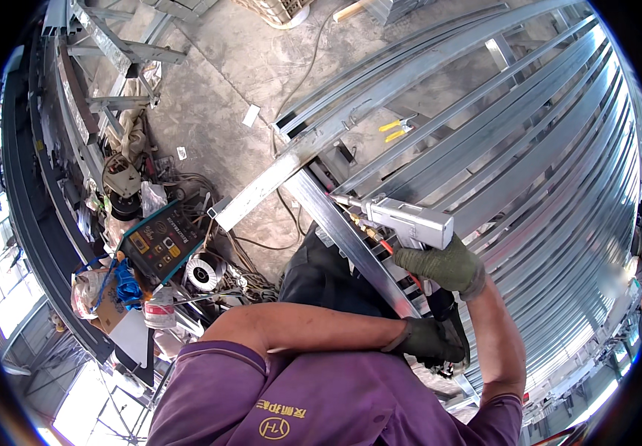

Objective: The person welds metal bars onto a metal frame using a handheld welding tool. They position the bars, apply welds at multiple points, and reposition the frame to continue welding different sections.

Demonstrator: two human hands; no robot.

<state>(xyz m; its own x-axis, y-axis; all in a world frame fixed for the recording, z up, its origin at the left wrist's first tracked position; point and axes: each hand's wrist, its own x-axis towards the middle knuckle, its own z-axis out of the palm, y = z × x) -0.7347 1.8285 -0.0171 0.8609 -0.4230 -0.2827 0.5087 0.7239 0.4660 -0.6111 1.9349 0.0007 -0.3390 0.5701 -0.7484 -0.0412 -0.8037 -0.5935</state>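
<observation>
My right hand [449, 266], in an olive-green glove, is closed round the handle of a silver pistol-shaped tool [409, 221]. The tool's thin nose points left, over the corner of a galvanized steel frame [351, 241]; I cannot tell whether it touches the metal. Beneath the tool run a red hose and brass-coloured fittings [369, 230]. Nearer my body, my gloved left hand [429, 340] reaches across to the right. Its fingers curl at a dark object [455, 331] beside the frame, whose kind is hidden.
Many parallel steel profiles [529, 156] fill the right side. Yellow-handled pliers [395, 132] lie among them. On the left are a welding machine [161, 241], a wire spool [203, 274] and tangled cables [250, 286]. Steel brackets [117, 48] stand at far left; a cable [313, 63] crosses the concrete floor.
</observation>
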